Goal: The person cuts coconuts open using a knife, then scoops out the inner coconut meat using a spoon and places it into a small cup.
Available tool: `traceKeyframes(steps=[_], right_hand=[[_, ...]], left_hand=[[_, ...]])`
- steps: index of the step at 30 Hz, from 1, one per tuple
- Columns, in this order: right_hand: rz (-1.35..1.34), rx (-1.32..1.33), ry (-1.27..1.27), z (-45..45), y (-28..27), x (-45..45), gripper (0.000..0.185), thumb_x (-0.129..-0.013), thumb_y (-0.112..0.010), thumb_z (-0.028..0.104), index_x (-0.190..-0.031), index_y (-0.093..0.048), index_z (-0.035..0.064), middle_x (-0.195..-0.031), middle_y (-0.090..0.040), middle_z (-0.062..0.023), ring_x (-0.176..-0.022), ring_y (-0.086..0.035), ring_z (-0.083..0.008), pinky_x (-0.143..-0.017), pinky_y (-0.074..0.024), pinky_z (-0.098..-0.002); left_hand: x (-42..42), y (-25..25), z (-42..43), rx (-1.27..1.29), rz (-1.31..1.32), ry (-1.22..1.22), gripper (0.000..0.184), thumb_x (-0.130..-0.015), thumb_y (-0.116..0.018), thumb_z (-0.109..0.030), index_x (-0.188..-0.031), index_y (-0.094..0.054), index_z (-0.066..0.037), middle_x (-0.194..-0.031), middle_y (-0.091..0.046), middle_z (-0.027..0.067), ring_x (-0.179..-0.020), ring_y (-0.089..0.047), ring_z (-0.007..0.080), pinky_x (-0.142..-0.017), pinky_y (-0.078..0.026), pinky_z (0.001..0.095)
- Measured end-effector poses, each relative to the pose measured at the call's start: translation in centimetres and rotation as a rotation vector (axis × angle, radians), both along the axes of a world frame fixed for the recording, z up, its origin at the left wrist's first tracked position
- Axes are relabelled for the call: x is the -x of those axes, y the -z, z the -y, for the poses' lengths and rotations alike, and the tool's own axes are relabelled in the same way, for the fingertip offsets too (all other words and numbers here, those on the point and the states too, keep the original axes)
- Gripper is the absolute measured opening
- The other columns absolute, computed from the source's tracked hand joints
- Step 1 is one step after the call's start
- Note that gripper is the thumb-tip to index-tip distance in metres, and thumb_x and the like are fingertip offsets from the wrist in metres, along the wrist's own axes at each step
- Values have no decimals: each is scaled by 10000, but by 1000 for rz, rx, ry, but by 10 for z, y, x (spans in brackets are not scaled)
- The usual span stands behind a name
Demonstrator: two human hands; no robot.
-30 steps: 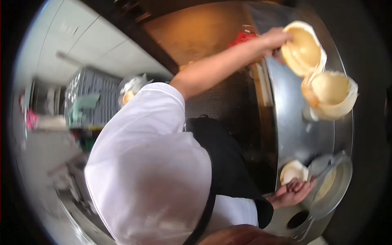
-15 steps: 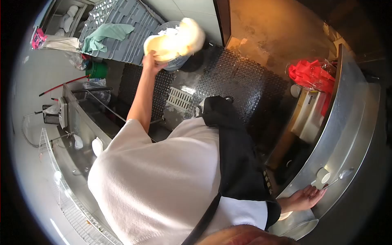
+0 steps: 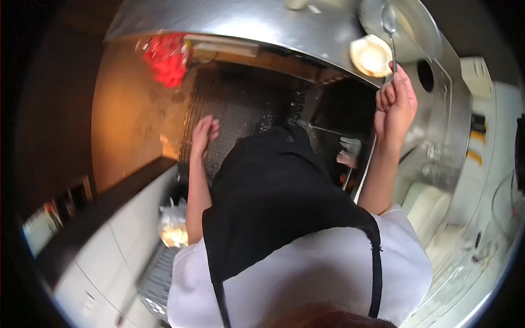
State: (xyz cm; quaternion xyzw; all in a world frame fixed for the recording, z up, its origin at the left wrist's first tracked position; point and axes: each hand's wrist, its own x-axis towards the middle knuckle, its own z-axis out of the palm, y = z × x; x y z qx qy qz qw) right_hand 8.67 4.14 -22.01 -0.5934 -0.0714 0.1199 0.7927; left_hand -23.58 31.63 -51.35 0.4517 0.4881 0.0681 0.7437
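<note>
My left hand (image 3: 205, 132) hangs over the dark floor mat at left centre, empty, its fingers loosely bent and a little apart. Between the fingers of my right hand (image 3: 396, 104), at the upper right, is a metal spoon (image 3: 392, 41), its bowl end pointing away from me. Beside the spoon, a cream-coloured hollow shell (image 3: 371, 56) sits near the counter's edge. A large metal bowl (image 3: 432, 33) with something pale inside stands just behind the spoon. Pale pieces (image 3: 175, 235) lie in the lined bin at the lower left.
The steel counter (image 3: 240, 19) runs across the top. Red plastic-wrapped material (image 3: 167, 63) hangs below its left end. A grey crate (image 3: 158, 273) stands by the wall at the lower left. A dark round opening (image 3: 425, 75) lies right of my right hand.
The cream-coloured shells that my left hand held over the bin have left it, and the hand has drawn away empty. My view has turned toward the counter. The spoon remains in my right hand.
</note>
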Motion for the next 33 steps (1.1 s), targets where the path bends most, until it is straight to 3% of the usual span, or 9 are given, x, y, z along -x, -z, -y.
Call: traceKeyframes(steps=[5,10,13,15,19,26,29,32,33], right_hand=[[65,73,331,87,-4,-28,262,-991,-543,147,-1187,-583,-22,-568,-354,64,-464,-283,-21,-429,-202,-207],[-5,114,386,128,16,-52,252,-982,-542,131,-1180,-585,-19,-574,-381,55,-473,-310,-30,-433,-208,-204],[-117,330,354,143,25,-70,247,-978,-531,120,-1175,-586,-18,-615,-455,41,-506,-350,-22,-456,-239,-189],[-90,478,261,148,31,-79,241,-979,-516,119,-1167,-588,-14,-657,-504,31,-536,-369,-15,-480,-264,-183],[38,684,73,156,52,-97,230,-986,-484,121,-1162,-579,9,-706,-554,15,-573,-383,-18,-520,-301,-187],[-84,600,-48,142,51,-108,227,-968,-451,90,-1180,-517,42,-687,-521,16,-597,-413,-39,-540,-325,-206],[-24,689,-14,129,50,-100,203,-964,-463,89,-1150,-537,49,-652,-494,17,-599,-428,-48,-536,-332,-225],[163,969,14,104,45,-92,172,-965,-489,99,-1116,-565,65,-621,-454,16,-586,-421,-56,-532,-341,-243],[129,1005,-2,94,46,-91,185,-961,-526,122,-1131,-594,90,-593,-510,-30,-531,-505,-120,-524,-392,-301]], left_hand=[[-268,-127,30,-81,313,670,418,-985,-569,-374,-1258,-564,-57,-1076,-662,65,-940,-636,136,-813,-521,304],[-436,-131,88,-468,248,918,545,-956,-594,-414,-1326,-534,-18,-1102,-650,112,-939,-616,151,-810,-517,285],[-509,-115,107,-733,343,988,598,-936,-613,-427,-1356,-512,-13,-1203,-629,146,-1025,-606,198,-901,-492,330],[-532,-123,119,-733,372,1122,622,-929,-620,-447,-1363,-508,-15,-1248,-612,161,-1074,-594,221,-946,-473,352],[-537,-131,122,-461,391,1202,574,-945,-614,-424,-1381,-494,-72,-1268,-591,145,-1175,-543,214,-1005,-431,350],[-525,-119,138,-182,586,1075,438,-945,-650,-258,-1331,-520,-96,-1197,-600,106,-1112,-558,175,-948,-469,321],[-515,-112,126,-372,505,1024,411,-932,-668,-234,-1294,-559,-74,-1231,-576,117,-1126,-546,193,-944,-468,318],[-502,-112,91,-593,638,888,469,-901,-704,-285,-1294,-574,-62,-1235,-575,133,-1108,-555,217,-941,-467,335],[-498,-116,77,-738,596,835,531,-862,-729,-346,-1276,-587,-46,-1169,-586,160,-1074,-574,253,-933,-469,350]])
